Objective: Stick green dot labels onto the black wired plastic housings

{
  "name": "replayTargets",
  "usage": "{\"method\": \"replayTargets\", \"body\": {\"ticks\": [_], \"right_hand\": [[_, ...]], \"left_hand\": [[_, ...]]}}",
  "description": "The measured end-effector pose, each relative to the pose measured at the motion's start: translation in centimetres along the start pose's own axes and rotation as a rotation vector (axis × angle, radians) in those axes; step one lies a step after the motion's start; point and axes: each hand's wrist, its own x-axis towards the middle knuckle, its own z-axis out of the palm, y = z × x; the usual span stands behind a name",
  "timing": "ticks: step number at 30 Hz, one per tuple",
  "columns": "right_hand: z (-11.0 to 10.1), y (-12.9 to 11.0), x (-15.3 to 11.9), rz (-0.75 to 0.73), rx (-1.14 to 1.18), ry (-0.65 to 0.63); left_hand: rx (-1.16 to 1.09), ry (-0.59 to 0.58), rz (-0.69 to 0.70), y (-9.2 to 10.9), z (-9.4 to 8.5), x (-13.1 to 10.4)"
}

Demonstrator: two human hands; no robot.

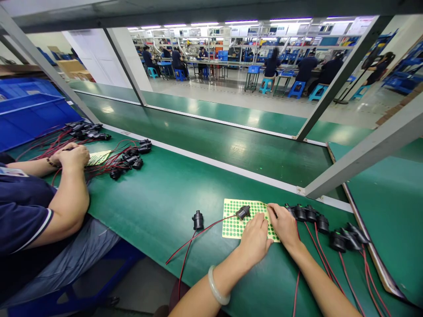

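A pale yellow sheet of round green stickers (230,230) lies on the green bench in front of me. My left hand (255,237) rests on its lower right part, fingers curled together and pressing on it. With thumb and finger, my right hand (283,224) pinches the sheet's upper right edge, which is slightly raised. A black cylindrical housing (243,213) lies on the sheet just beyond my left fingers, its red wire running left. Another black housing (197,220) stands on the bench left of the sheet. My fingertips are partly hidden.
Several black wired housings (310,214) line up right of my right hand, with more (346,238) near the bench's right edge. A co-worker's hands (73,155) work at left beside a housing pile (127,161) and blue bins (36,116). A metal post (366,145) rises at right.
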Motion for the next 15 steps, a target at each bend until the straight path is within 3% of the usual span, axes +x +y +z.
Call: {"method": "replayTargets", "body": {"ticks": [15], "right_hand": [[0.38, 0.18, 0.11, -0.004, -0.042, 0.042]], "left_hand": [[0.005, 0.013, 0.016, -0.07, 0.12, -0.06]]}}
